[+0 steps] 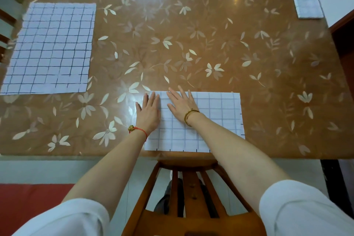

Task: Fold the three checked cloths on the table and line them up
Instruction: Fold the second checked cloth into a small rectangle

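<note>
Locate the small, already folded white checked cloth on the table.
In the head view, the small folded white checked cloth lies at the far right corner of the brown floral table, apart from both other cloths and both hands.

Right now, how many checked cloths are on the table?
3: one spread flat at far left, one half-folded under both hands at the near edge, one small folded one at the far right corner.

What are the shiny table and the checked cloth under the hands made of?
The table looks like a hard top under a glossy, perhaps glass or plastic, cover printed with pale leaves: lamp glare reflects off it. The checked cloth looks like thin woven fabric, matte white with dark grid lines and slightly frayed edges.
</note>
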The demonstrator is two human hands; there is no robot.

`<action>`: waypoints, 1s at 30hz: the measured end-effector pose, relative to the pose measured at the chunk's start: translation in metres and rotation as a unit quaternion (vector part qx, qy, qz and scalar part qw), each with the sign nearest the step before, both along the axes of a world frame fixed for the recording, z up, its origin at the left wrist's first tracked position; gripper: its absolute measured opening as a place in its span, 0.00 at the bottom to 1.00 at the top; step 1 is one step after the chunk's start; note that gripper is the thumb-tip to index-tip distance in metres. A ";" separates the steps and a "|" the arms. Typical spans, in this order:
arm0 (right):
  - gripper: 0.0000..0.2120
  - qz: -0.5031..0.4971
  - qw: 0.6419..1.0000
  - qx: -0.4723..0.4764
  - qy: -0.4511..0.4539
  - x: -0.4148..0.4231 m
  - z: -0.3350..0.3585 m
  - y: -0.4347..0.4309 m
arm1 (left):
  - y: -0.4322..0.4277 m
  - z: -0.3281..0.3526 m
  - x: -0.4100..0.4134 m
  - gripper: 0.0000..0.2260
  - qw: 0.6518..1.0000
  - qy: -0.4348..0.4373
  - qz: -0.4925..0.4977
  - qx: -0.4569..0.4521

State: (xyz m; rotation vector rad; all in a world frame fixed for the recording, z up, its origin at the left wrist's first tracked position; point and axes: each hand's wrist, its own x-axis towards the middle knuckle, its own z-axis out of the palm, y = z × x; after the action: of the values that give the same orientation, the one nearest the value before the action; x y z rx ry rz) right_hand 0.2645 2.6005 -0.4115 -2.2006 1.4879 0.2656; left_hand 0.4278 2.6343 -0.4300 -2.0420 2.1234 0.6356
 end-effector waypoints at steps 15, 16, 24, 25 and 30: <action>0.27 -0.022 0.997 -0.042 0.054 -0.026 -0.017 0.008 | 0.005 0.000 -0.008 0.30 0.999 0.014 0.031 -0.019; 0.27 -0.032 0.996 -0.049 0.063 -0.037 -0.018 0.011 | 0.005 0.000 -0.009 0.30 0.999 0.017 0.035 -0.020; 0.27 -0.138 0.982 -0.070 0.108 -0.114 -0.018 0.027 | 0.003 0.002 -0.011 0.30 0.998 0.029 0.053 -0.010; 0.27 -0.154 0.978 -0.074 0.120 -0.123 -0.018 0.030 | 0.003 0.003 -0.011 0.29 0.998 0.029 0.053 -0.010; 0.28 -0.232 0.960 -0.065 0.145 -0.172 -0.021 0.037 | 0.002 0.007 -0.014 0.28 0.998 0.031 0.053 -0.014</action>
State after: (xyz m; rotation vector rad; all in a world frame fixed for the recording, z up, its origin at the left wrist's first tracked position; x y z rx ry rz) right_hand 0.0924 2.6372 -0.4326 -1.8871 2.1853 0.3509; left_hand 0.4135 2.6366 -0.4234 -2.1894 2.0797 0.6956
